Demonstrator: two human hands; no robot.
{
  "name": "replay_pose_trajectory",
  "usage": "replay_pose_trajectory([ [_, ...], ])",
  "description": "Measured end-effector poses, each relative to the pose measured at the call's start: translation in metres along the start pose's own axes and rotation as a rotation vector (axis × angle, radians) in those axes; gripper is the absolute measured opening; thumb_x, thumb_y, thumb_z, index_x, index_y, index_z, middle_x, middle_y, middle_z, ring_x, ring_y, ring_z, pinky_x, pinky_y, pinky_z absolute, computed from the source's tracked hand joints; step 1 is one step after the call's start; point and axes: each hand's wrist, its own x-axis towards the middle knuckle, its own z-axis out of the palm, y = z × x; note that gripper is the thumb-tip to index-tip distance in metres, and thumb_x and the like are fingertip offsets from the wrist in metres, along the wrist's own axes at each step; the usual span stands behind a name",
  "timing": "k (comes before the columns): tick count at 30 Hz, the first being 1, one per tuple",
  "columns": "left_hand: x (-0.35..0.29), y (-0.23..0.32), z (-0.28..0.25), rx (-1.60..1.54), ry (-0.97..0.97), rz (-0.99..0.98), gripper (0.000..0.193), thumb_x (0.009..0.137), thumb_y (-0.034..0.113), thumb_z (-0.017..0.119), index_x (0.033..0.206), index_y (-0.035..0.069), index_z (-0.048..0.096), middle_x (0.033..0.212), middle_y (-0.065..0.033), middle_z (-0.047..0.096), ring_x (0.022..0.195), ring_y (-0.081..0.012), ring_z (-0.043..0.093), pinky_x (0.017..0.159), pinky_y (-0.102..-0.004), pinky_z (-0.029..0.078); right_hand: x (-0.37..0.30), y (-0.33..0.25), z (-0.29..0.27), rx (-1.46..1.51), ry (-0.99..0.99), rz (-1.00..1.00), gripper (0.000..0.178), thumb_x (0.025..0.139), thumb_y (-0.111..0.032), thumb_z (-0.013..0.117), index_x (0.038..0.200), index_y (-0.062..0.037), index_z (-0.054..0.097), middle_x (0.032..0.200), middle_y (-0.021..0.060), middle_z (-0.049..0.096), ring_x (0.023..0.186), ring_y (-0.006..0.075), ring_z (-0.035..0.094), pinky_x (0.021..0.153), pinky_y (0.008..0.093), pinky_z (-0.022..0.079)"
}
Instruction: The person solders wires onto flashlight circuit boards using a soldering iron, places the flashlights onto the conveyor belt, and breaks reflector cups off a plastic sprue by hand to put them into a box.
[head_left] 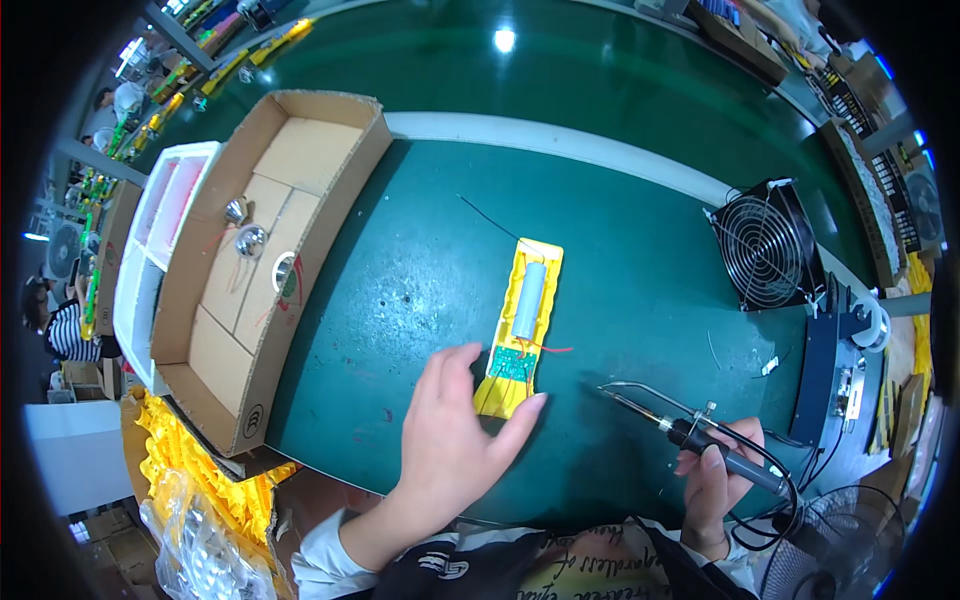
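Observation:
A yellow plastic casing half (pixel 545 262) lies on the green bench. In it are a grey-blue cylindrical battery cell (pixel 530 300) and a green circuit board (pixel 512 364). A red wire (pixel 556 350) sticks out to the right, and a dark wire (pixel 488 216) leaves the far end. My left hand (pixel 455 430) grips the casing's near end, its thumb by the right corner and the fingers along the left edge. In my right hand (pixel 715 485) is a soldering iron (pixel 735 462) with a thin metal feed tube (pixel 650 388); its tip is right of the casing, apart from it.
To the left stands a cardboard box (pixel 330 200) with shiny reflector cups (pixel 250 241); white foam trays (pixel 135 310) are beside it. A black fan (pixel 765 245) and a soldering station (pixel 825 375) stand at the right. Yellow parts (pixel 215 480) fill a box at lower left.

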Motion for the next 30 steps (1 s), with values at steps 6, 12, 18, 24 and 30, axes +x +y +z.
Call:
replay_pose_trajectory([
  [6, 0.043, 0.018, 0.003, 0.322, -0.185, -0.013, 0.044, 0.070, 0.025, 0.063, 0.093, -0.009, 0.047, 0.087, -0.0224, 0.052, 0.076, -0.0353, 0.056, 0.066, -0.0404, 0.047, -0.004, 0.017, -0.025, 0.037, 0.123, -0.024, 0.026, 0.079, -0.018, 0.056, 0.084, 0.0016, 0.040, 0.063, 0.0103, 0.052, 0.047, 0.0111, 0.050, 0.044, 0.0202, 0.042],
  [12, 0.155, 0.020, -0.003, 0.531, -0.052, 0.095, 0.034, 0.072, 0.024, 0.060, 0.087, -0.006, 0.052, 0.082, -0.0208, 0.055, 0.077, -0.0341, 0.056, 0.068, -0.0413, 0.047, 0.003, 0.016, -0.036, 0.139, 0.215, 0.047, 0.021, 0.079, -0.014, 0.054, 0.085, 0.0011, 0.041, 0.061, 0.0079, 0.049, 0.046, 0.0113, 0.049, 0.042, 0.0203, 0.041],
  [18, 0.317, 0.002, 0.015, 0.590, 0.162, 0.111, 0.030, 0.073, 0.026, 0.060, 0.083, -0.001, 0.053, 0.083, -0.0179, 0.056, 0.079, -0.0320, 0.056, 0.067, -0.0410, 0.046, 0.019, 0.019, -0.026, 0.300, 0.143, 0.090, 0.023, 0.084, -0.015, 0.049, 0.091, 0.0054, 0.042, 0.072, 0.0190, 0.056, 0.053, 0.0180, 0.055, 0.050, 0.0282, 0.048],
  [24, 0.404, 0.000, 0.067, 0.529, 0.275, 0.103, 0.028, 0.072, 0.022, 0.062, 0.087, 0.000, 0.053, 0.090, -0.0158, 0.055, 0.085, -0.0306, 0.056, 0.069, -0.0387, 0.048, 0.037, 0.020, -0.013, 0.721, 0.234, 0.396, 0.035, 0.090, -0.024, 0.040, 0.101, 0.0085, 0.045, 0.085, 0.0204, 0.058, 0.071, 0.0230, 0.058, 0.065, 0.0306, 0.049],
  [30, 0.415, -0.014, 0.079, 0.508, 0.292, 0.061, 0.021, 0.071, 0.018, 0.061, 0.083, 0.002, 0.057, 0.086, -0.0132, 0.058, 0.082, -0.0283, 0.058, 0.068, -0.0371, 0.049, 0.049, 0.036, -0.011, 0.983, -0.059, 0.700, 0.044, 0.090, -0.030, 0.042, 0.107, 0.0105, 0.046, 0.106, 0.0177, 0.055, 0.097, 0.0226, 0.053, 0.086, 0.0299, 0.042],
])
